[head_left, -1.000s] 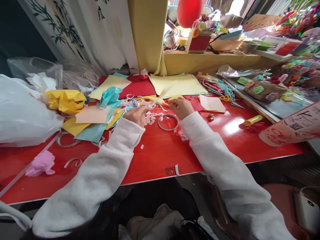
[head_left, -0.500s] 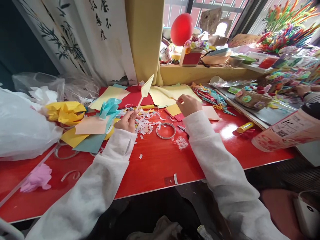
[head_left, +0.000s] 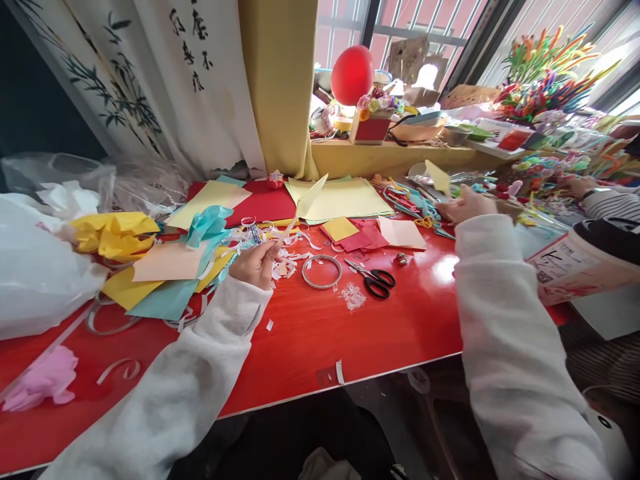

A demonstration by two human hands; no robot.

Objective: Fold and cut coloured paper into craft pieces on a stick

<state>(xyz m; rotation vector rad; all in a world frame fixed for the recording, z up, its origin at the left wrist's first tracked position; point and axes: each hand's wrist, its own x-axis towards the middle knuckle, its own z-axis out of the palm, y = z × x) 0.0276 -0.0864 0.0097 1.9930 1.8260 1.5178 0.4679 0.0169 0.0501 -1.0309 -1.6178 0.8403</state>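
Observation:
My left hand (head_left: 256, 265) pinches a thin pale stick (head_left: 289, 231), and a folded pale yellow paper piece (head_left: 311, 197) stands at its top. My right hand (head_left: 467, 205) is reached out to the right, with its fingers closed. Another pale yellow paper piece (head_left: 438, 177) sticks up from its fingertips; its lower end is hidden by the hand. Between my hands lie a ring of tape (head_left: 321, 287) and black-handled scissors (head_left: 378, 283) with their blades pointing up and left. White paper scraps (head_left: 284, 269) are heaped beside my left hand.
Pale yellow sheets (head_left: 345, 198) and small pink paper squares (head_left: 403, 233) lie on the red table (head_left: 310, 340). Crumpled yellow paper (head_left: 117, 235) and a white plastic bag (head_left: 45, 267) are at left. A printed cup (head_left: 580, 263) stands right, near another person's hand (head_left: 580, 187).
My right hand has moved right with the pale yellow paper piece, uncovering the scissors and pink squares. My left hand stays nearly in place, still holding its stick. The view has shifted slightly right.

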